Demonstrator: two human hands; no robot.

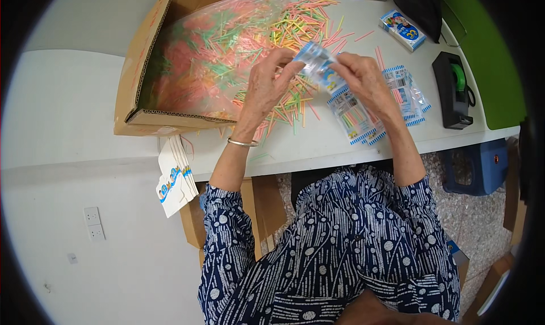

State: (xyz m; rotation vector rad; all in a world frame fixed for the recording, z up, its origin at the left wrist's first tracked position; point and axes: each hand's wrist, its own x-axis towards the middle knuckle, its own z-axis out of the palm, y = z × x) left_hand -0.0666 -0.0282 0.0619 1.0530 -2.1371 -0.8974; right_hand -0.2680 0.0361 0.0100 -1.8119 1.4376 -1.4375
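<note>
Both my hands hold one small clear packet with blue and white print [319,65] above the white table [318,149]. My left hand [268,87] pinches its left end, and a metal bangle sits on that wrist. My right hand [363,78] grips its right end. Under and behind the hands lies a loose heap of thin coloured sticks [295,30] in pink, green, yellow and orange. Several filled packets [355,118] lie stacked just below my right hand.
A tipped cardboard box [139,81] with a clear bag of coloured sticks [210,53] lies at the left. A black tape dispenser [451,89] stands at the right. Small blue boxes [403,29] lie farther back. Flat printed cards [176,177] hang off the table's near edge.
</note>
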